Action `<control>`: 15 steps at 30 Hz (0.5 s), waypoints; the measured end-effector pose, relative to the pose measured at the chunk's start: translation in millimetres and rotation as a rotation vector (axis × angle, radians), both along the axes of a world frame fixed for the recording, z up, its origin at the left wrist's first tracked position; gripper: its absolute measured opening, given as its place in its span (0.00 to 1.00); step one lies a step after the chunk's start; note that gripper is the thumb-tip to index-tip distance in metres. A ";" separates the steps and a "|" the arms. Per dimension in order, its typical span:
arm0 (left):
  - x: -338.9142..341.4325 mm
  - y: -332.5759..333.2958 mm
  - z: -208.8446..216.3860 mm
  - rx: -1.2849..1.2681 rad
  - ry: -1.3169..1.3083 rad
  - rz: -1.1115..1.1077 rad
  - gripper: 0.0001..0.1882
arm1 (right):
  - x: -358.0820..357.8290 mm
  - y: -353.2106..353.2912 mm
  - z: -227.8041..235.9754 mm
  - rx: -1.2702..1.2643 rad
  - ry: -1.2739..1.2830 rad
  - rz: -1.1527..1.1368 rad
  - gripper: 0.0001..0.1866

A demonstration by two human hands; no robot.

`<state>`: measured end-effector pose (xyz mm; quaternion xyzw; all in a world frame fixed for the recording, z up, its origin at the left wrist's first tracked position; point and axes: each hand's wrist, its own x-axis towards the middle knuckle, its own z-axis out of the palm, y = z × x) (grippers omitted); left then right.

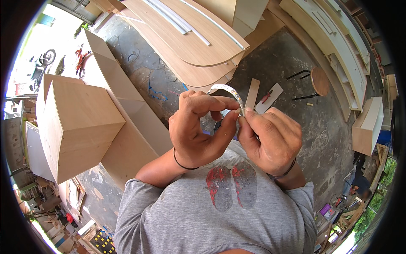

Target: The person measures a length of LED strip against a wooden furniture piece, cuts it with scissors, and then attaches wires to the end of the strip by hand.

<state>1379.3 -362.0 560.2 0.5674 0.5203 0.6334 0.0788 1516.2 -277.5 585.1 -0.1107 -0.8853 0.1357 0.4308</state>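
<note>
A white LED strip (227, 87) with small coloured dots along it arches between my two hands in front of my chest. My left hand (198, 129) is closed, its thumb and fingertips pinching near one end of the strip. Close beside it, my right hand (270, 134) pinches the strip between thumb and forefinger, with the other fingers curled in. The fingertips of both hands almost meet; exactly what lies between them is too small to make out.
Ahead stands a rounded wood-grain panel (198, 40) carrying long white profiles (169, 17). Large plywood boxes (84, 122) fill the left. On the floor lie red-handled pliers (266, 97) on a white board (274, 94), near a stool (320, 81). A person (360, 186) is far right.
</note>
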 end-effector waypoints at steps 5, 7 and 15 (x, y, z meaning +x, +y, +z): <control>-0.2 -0.1 0.7 0.011 0.002 -0.001 0.17 | 0.8 -0.4 1.9 -0.005 -0.015 0.002 0.09; -0.2 -0.5 1.2 -0.005 0.018 0.007 0.17 | 0.5 0.3 0.7 -0.001 -0.011 0.004 0.09; -1.0 2.3 4.2 0.022 0.122 0.051 0.18 | 1.1 0.5 -0.5 0.010 -0.024 -0.003 0.09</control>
